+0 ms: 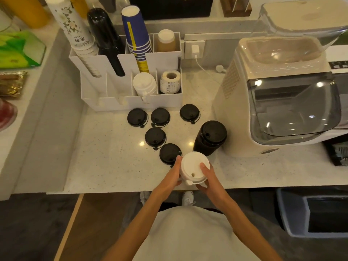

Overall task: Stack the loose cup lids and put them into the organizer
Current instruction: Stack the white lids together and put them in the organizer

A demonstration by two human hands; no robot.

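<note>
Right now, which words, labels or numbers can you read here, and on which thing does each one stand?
"JASM...E", upside down, middle hidden: white floral paper cups in the organizer.
Chinese characters above it: too blurred.
Label roll: print too small.
Blue paper cups, yellow stripe: too blurred.

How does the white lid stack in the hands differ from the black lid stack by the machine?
Colour: the white lid stack is white, the black lid stack black. Hold: left hand and right hand grip the white lid stack; the black lid stack stands untouched on the counter. Both have round tops with a sip hole.
</note>
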